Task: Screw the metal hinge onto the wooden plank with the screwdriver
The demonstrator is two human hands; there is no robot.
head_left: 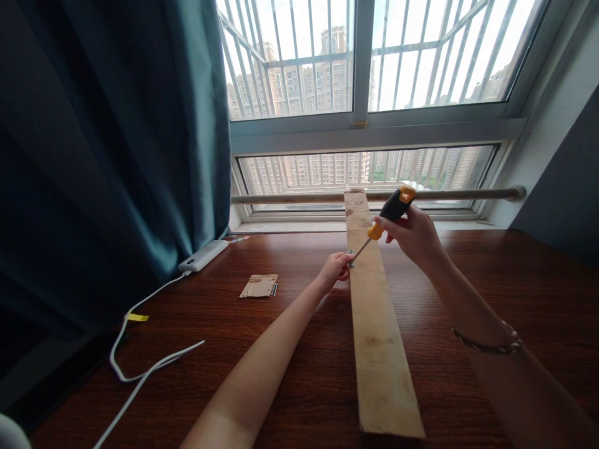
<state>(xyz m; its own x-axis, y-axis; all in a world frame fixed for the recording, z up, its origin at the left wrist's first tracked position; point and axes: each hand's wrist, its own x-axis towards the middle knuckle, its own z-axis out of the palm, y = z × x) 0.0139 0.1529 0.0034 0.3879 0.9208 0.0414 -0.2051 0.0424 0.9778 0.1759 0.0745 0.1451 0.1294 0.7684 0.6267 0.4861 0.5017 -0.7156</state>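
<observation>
A long pale wooden board (377,337) runs away from me, its far end by the rail under the window. On its left edge, near the far end, sits a small metal piece (350,259) that looks like a hinge or bracket. My left hand (336,269) pinches this piece against the board's edge with closed fingers. My right hand (414,237) grips a black and yellow screwdriver (397,204), tilted so that its shaft slants down to the left. The screwdriver's tip meets or nearly meets the metal piece; any screw there is too small to make out.
Left of the board lie a small square wooden piece (259,285) and a few screws (274,290) on the dark wooden table (299,386). A white power strip (203,255) with a white cable (135,377) lies beside the blue curtain (187,125). A metal rail (290,199) crosses the window.
</observation>
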